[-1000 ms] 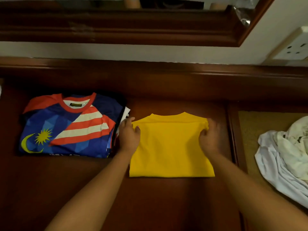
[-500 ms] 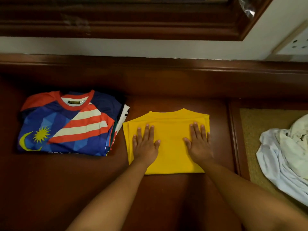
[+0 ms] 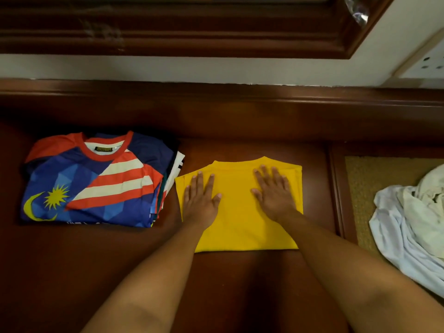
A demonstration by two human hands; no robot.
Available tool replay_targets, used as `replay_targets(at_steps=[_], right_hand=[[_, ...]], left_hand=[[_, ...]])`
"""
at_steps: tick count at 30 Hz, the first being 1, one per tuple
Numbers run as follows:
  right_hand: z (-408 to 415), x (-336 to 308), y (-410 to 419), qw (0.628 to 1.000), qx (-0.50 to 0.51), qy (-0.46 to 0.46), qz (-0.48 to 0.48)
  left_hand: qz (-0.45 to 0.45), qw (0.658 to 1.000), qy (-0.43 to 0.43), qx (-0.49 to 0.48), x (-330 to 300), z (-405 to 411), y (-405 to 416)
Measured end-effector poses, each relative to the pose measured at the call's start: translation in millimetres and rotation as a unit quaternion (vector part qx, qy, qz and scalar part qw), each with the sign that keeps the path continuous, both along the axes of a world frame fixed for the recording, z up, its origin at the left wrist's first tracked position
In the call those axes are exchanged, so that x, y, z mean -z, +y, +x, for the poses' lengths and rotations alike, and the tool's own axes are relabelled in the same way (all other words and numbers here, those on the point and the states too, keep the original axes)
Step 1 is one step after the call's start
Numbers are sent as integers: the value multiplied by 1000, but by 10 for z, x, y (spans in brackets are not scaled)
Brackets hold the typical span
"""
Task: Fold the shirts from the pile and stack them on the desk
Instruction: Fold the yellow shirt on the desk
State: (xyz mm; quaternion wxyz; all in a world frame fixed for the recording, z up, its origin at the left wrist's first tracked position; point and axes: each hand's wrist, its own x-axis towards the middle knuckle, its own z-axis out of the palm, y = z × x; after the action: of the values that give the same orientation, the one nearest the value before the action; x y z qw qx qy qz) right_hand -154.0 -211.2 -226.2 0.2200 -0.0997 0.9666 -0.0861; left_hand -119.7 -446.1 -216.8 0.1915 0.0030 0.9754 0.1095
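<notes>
On the dark wooden desk point(image 3: 72, 272), a folded yellow shirt point(image 3: 240, 219) lies flat at the centre. Both hands rest on it with straight, spread fingers, grasping nothing: the left hand point(image 3: 200, 200) on its left half, the right hand point(image 3: 274, 195) on its right half. Just left of it sits a stack of folded shirts point(image 3: 96, 181), a blue, red and white jersey on top. Well to the right, a crumpled pile of white shirts point(image 3: 413, 222) lies on a woven mat point(image 3: 360, 183).
</notes>
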Motion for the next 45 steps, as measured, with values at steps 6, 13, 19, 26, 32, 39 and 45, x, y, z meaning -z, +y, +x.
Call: replay_targets(at_steps=[6, 13, 19, 26, 32, 39, 45], right_hand=[[-14, -139, 494, 969, 244, -27, 14], [739, -363, 333, 944, 329, -3, -11], [908, -366, 401, 903, 414, -30, -109], [767, -520, 452, 737, 560, -148, -349], [784, -801, 373, 648, 535, -186, -509], [995, -1202, 141, 704, 381, -217, -558], [1140, -1076, 207, 666, 432, -209, -571]], left_hand=[[-22, 997, 22, -66, 49, 96, -248], [12, 998, 64, 14, -3, 678, -18], [-28, 998, 18, -52, 4, 987, -296], [99, 992, 55, -60, -358, 845, 165], [330, 932, -38, -143, -725, 608, 1095], [462, 816, -165, -306, -982, 249, 1446], [367, 874, -84, -307, -762, 143, 1325]])
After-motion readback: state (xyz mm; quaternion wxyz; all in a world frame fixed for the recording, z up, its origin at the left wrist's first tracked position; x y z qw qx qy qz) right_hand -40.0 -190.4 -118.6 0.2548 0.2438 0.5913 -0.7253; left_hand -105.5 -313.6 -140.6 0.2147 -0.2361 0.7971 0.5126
